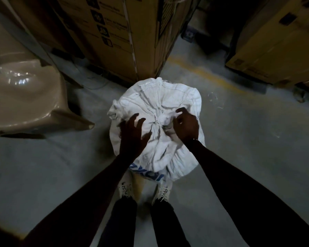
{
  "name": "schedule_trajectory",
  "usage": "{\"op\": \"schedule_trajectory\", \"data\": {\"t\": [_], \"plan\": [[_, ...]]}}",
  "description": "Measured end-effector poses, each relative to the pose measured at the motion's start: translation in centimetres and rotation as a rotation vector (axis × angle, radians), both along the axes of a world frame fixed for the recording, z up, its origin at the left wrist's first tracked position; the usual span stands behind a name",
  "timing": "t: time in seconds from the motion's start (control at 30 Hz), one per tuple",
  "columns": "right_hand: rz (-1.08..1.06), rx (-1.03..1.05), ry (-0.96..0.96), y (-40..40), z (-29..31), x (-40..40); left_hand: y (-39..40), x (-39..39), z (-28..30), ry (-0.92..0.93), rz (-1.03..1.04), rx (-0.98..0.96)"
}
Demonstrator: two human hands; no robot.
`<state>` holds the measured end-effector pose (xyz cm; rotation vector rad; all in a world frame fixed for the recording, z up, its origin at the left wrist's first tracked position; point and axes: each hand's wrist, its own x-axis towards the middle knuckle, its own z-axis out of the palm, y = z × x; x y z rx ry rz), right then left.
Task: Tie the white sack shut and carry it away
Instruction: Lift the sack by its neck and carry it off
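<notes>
A full white sack (155, 100) with blue lettering stands upright on the concrete floor just in front of my feet. Its mouth is gathered and twisted into a knot (160, 121) at the top centre. My right hand (185, 126) is closed on the bunched cloth at the right of that knot. My left hand (133, 134) hovers or rests over the sack's left side, fingers spread, holding nothing.
A tall cardboard carton (118, 32) stands right behind the sack. More cartons (275, 41) are at the back right. A plastic-wrapped beige item (27, 97) lies on the left. A yellow floor line (209, 73) runs between the cartons.
</notes>
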<state>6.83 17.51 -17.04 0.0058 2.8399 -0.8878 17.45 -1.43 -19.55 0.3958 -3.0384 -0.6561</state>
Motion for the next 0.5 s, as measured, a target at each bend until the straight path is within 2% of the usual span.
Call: {"op": "schedule_trajectory", "data": {"t": [0.07,0.13,0.23,0.33,0.43,0.5], "plan": [[-0.048,0.054,0.098,1.2,2.1,-0.7,0.2,1.2,1.7,0.086,0.093,0.008],[-0.139,0.06,0.067,2.2,3.5,-1.7,0.3,2.1,3.4,0.093,0.146,0.043],[-0.369,-0.053,-0.279,2.9,4.1,-3.2,0.9,3.4,5.4,0.082,0.284,0.219],[-0.575,-0.357,-0.582,2.9,3.6,-4.0,3.0,4.4,6.2,-0.049,0.473,0.5],[-0.578,-0.542,-0.558,2.1,3.1,-4.1,4.6,4.1,5.5,-0.179,0.438,0.648],[-0.513,-0.619,-0.512,1.1,3.2,-4.3,5.0,3.3,5.0,-0.176,0.358,0.579]]}}
